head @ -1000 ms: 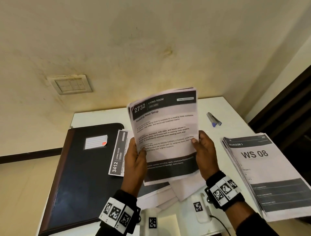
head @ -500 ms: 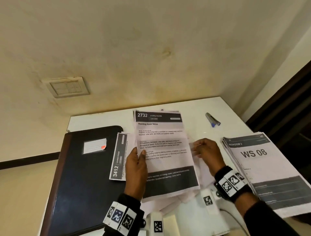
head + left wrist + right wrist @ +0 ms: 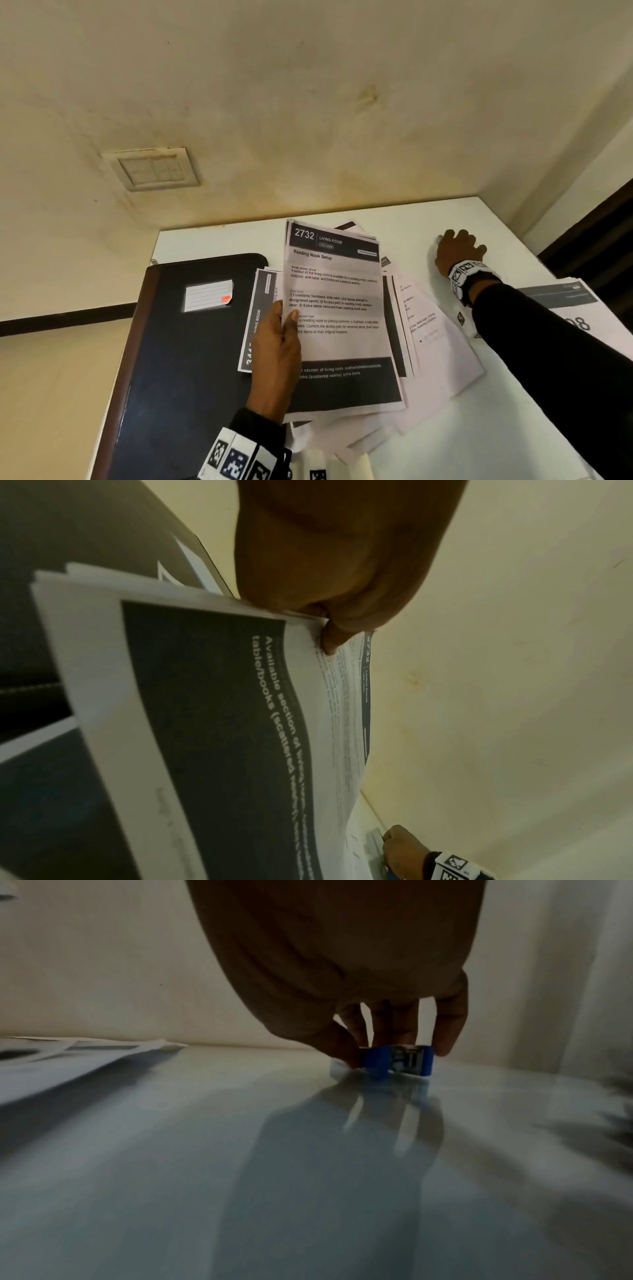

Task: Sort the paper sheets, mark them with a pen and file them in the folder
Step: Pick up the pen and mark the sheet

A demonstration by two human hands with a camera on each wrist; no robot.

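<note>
My left hand [image 3: 284,325] grips the left edge of a stack of printed sheets [image 3: 342,342], thumb on the top sheet headed "2732 Living Room". The stack lies low over other papers on the white table [image 3: 479,428]. In the left wrist view the thumb [image 3: 329,639] presses on the same sheets [image 3: 222,696]. My right hand [image 3: 459,250] is stretched to the far right of the table. There its thumb and fingers [image 3: 394,1031] pinch a small blue and silver object [image 3: 397,1060], shaped like a stapler, which still sits on the tabletop. The black folder [image 3: 178,359] lies closed at the left.
A sheet marked 3412 [image 3: 260,308] lies between the folder and the stack. Loose sheets [image 3: 431,342] are spread right of the stack. A pile headed "WS 08" [image 3: 582,308] sits at the right edge, partly under my right sleeve. The wall rises just behind the table.
The stack came down from upright to low over the table. My right hand let go of it and reached to the far right, onto the blue and silver object.
</note>
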